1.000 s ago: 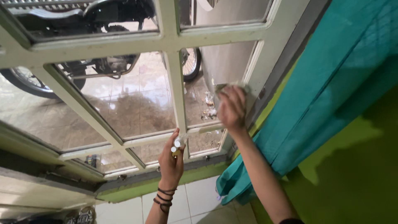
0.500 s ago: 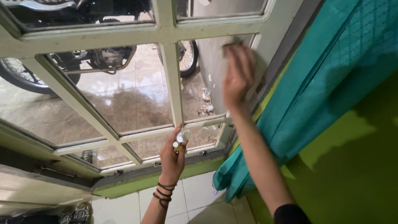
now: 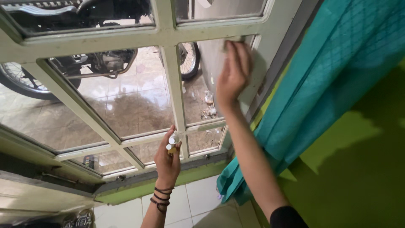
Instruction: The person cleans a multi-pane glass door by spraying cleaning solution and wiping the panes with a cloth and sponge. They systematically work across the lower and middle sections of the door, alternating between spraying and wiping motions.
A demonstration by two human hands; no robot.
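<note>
My right hand point(image 3: 233, 74) presses a small grey cloth point(image 3: 231, 43) flat against the upper part of the right glass pane point(image 3: 213, 90) of a cream-framed window point(image 3: 168, 80). Only an edge of the cloth shows above my fingers. My left hand point(image 3: 167, 159) is lower, by the window's bottom bars, gripping a small spray bottle point(image 3: 171, 142) with a white top and yellowish body. Dark bands circle my left wrist.
A teal curtain point(image 3: 320, 84) hangs at the right, against a lime-green wall point(image 3: 363, 169). Through the glass stands a motorcycle point(image 3: 84, 63) on a tiled floor. White floor tiles point(image 3: 198, 202) lie below the green sill.
My right hand has swept the cloth from the pane's middle up to its top edge. My left hand with the bottle has drifted slightly left.
</note>
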